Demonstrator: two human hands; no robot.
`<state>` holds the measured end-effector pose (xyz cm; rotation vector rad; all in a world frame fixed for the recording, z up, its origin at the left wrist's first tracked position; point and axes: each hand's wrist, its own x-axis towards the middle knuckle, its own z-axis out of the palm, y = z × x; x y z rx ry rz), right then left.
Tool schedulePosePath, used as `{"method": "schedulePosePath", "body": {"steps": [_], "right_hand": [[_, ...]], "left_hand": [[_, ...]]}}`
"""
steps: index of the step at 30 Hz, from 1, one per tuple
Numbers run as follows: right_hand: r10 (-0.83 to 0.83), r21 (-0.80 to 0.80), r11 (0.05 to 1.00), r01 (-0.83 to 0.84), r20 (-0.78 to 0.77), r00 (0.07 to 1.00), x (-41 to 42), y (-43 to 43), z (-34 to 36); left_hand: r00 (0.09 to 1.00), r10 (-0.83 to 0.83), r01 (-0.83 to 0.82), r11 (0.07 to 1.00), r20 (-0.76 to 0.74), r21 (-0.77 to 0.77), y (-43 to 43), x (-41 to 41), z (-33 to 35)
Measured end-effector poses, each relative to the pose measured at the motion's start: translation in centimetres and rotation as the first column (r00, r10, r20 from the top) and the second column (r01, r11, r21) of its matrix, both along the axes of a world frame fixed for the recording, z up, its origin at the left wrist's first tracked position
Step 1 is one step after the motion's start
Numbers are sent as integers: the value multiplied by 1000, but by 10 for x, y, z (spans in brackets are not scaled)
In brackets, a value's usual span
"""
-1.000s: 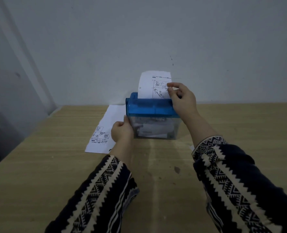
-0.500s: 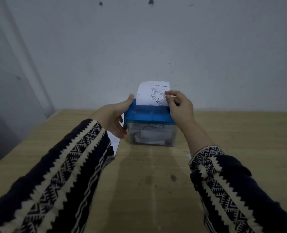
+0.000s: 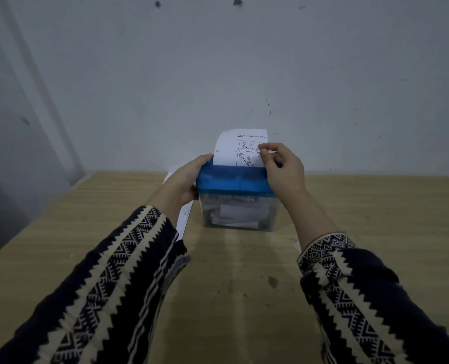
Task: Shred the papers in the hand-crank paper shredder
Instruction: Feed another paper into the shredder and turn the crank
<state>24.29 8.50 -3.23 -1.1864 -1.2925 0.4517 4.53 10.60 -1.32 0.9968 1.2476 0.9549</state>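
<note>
A small hand-crank shredder (image 3: pixel 233 183) with a blue top and a clear bin stands on the wooden table. Shredded paper lies inside the bin. A printed sheet (image 3: pixel 233 151) stands upright in the top slot. My left hand (image 3: pixel 185 179) grips the shredder's left side, thumb over the blue top. My right hand (image 3: pixel 283 169) is at the shredder's right end, its fingertips pinching the sheet's right edge. The crank is hidden behind my right hand.
More white paper (image 3: pixel 185 219) lies flat on the table (image 3: pixel 375 219) to the left of the shredder, mostly under my left arm. A grey wall stands close behind the table's far edge.
My left hand rose from the lower left of the bin and now grips the shredder's left side at the top. The sheet sits lower in the slot than one second ago.
</note>
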Motion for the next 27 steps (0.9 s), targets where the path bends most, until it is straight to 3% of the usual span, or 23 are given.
{"method": "schedulePosePath", "body": {"steps": [7, 10, 13, 16, 19, 21, 24, 27], "right_hand": [[13, -3, 1000, -13, 7, 1000, 1, 1, -1], [8, -7, 1000, -8, 13, 1000, 1, 2, -2], [4, -11, 1000, -3, 12, 1000, 0, 1, -2], [-6, -12, 1000, 6, 5, 1000, -1, 1, -1], [-10, -16, 1000, 10, 3, 1000, -3, -1, 0], [-11, -16, 1000, 11, 10, 1000, -2, -2, 1], [-8, -11, 1000, 8, 3, 1000, -2, -2, 1], [-18, 6, 1000, 18, -6, 1000, -3, -1, 0]], "left_hand": [[986, 98, -133, 948, 132, 291, 6, 0, -3], [997, 51, -12, 871, -66, 491, 11, -6, -3], [967, 101, 57, 811, -235, 583, 11, -10, 3], [907, 299, -90, 825, -296, 557, 12, -1, 12], [927, 371, -350, 909, -58, 226, 13, 14, 29], [929, 371, -369, 919, 10, 137, 9, 27, 36], [884, 468, -452, 858, -9, 244, 7, 39, 32], [805, 593, -538, 719, 15, 441, 6, 42, 22]]}}
